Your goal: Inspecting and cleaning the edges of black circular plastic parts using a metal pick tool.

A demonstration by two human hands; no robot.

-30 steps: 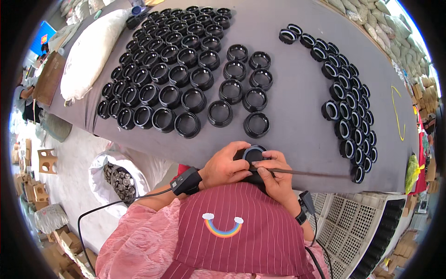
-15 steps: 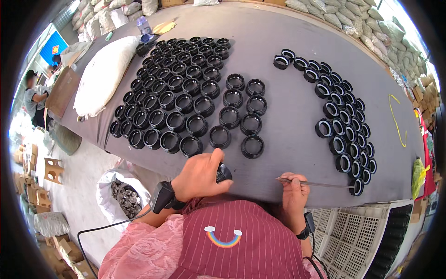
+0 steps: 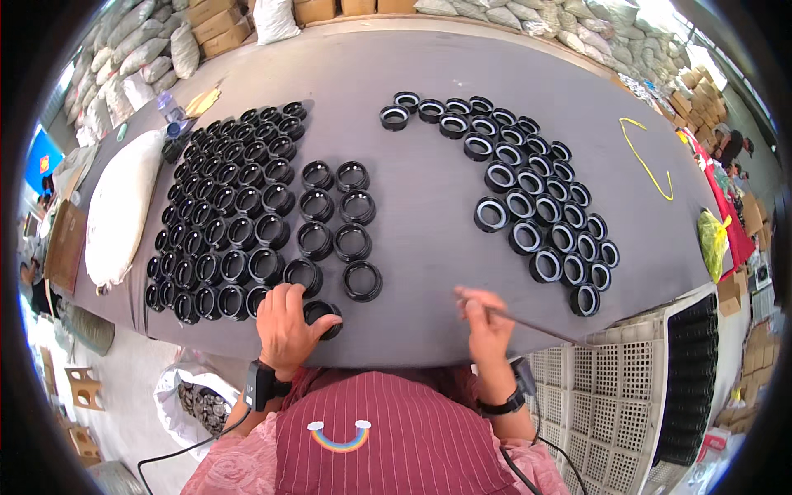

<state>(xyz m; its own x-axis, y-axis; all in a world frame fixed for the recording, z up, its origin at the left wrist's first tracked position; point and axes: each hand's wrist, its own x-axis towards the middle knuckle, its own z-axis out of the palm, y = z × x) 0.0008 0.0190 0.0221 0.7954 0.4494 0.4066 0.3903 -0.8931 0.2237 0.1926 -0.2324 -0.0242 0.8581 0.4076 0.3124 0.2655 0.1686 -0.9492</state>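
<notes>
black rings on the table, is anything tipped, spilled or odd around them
No spill, tipping or damage is plain among the black rings. The oddest thing is a loose yellow cord lying in a crooked curve on the table, to the right of the rings; it looks stray because it lies apart from them.

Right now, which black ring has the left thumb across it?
The black ring lowest in the picture, just right of the left hand's palm. The thumb lies across that one alone.
</notes>
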